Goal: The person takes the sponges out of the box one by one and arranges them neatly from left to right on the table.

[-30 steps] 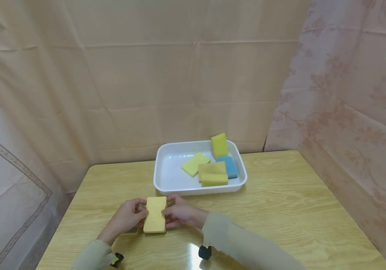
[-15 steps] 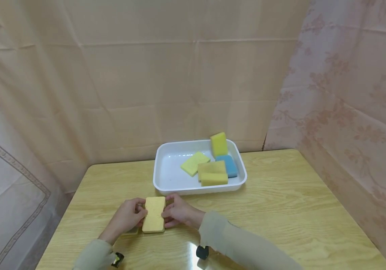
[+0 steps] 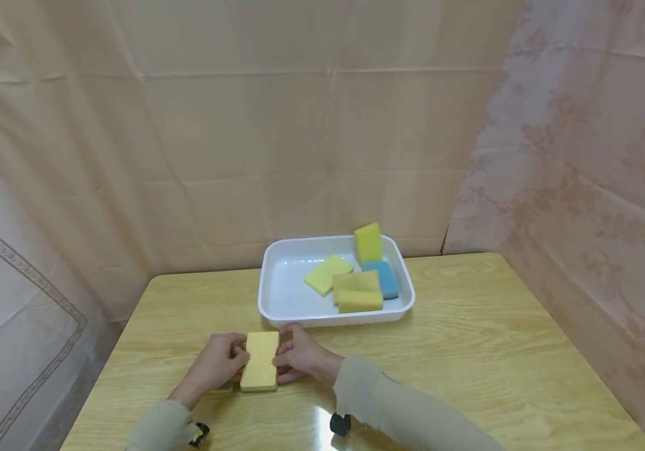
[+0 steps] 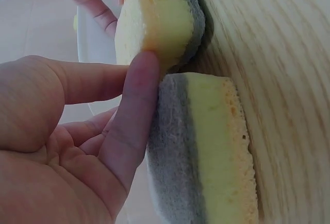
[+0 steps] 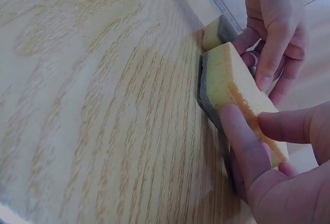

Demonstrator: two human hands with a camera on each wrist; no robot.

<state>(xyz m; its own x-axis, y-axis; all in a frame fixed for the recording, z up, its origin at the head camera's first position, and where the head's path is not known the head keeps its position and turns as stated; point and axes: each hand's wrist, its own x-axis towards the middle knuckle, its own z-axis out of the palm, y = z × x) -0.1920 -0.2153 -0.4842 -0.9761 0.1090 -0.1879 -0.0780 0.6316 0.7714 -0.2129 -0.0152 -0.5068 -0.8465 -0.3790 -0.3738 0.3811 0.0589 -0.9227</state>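
A waisted kitchen sponge [image 3: 260,360], pale yellow on top with a grey scouring layer beneath, lies at the front left of the table. My left hand [image 3: 213,363] holds its left side, thumb and finger at the edge. On the opposite side my right hand [image 3: 302,358] grips it, thumb near the top and fingers lower along the side, as the right wrist view shows. Beside it, under my left hand, lies a second sponge [image 4: 206,147], grey side up; in the head view that hand mostly hides it.
Behind the hands stands a white tray [image 3: 283,317]. It holds a thin yellow-green sponge [image 3: 327,274], a blue sponge [image 3: 383,279], a yellow sponge [image 3: 369,243] leaning on the rim, and further yellow sponges [image 3: 359,300] at its front. Curtains surround the wooden table [image 3: 469,351].
Both hands keep their hold on the waisted sponge, which has hardly moved. The camera view shifts slightly; the tray and its sponges stay as they were.
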